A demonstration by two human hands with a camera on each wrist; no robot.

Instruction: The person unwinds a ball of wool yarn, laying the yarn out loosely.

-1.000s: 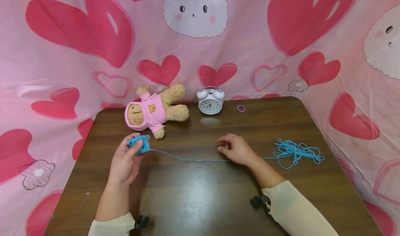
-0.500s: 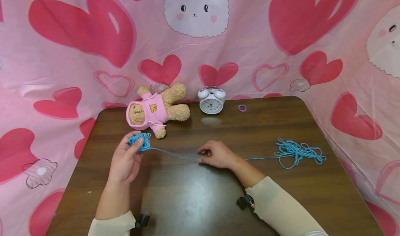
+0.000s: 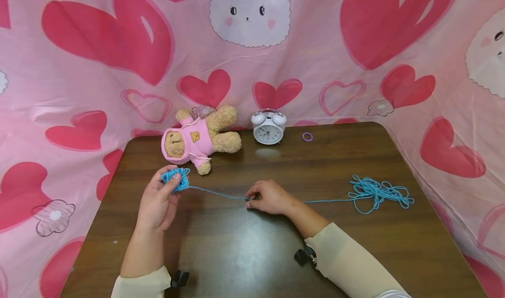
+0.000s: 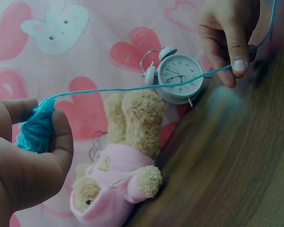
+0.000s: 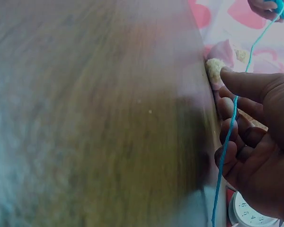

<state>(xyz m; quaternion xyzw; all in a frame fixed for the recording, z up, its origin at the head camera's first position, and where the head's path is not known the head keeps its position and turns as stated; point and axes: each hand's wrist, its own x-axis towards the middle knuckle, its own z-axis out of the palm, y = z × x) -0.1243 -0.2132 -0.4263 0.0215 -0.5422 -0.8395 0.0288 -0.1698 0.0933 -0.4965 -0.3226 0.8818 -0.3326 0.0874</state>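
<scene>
In the head view my left hand (image 3: 158,201) holds a wound bundle of blue yarn (image 3: 177,180) up, thumb across its front. From the bundle a single yarn strand (image 4: 128,89) runs to my right hand (image 3: 268,197), over the middle of the table. There the strand passes between the thumb and the loosely curled fingers (image 5: 229,132); in the right wrist view the thumb tip stands apart from the index finger. The strand goes on to a loose pile of blue yarn (image 3: 378,192) lying on the right side.
A teddy bear (image 3: 199,142) in a pink hoodie lies at the back left of the brown table (image 3: 221,254). Beside it stands a white alarm clock (image 3: 268,129), then a purple ring (image 3: 307,136). A pink heart-print cloth (image 3: 307,61) hangs behind the table.
My right hand has moved left along the strand, nearer to my left hand, slowing in the last half second. My left hand keeps its hold on the yarn bundle in nearly the same place.
</scene>
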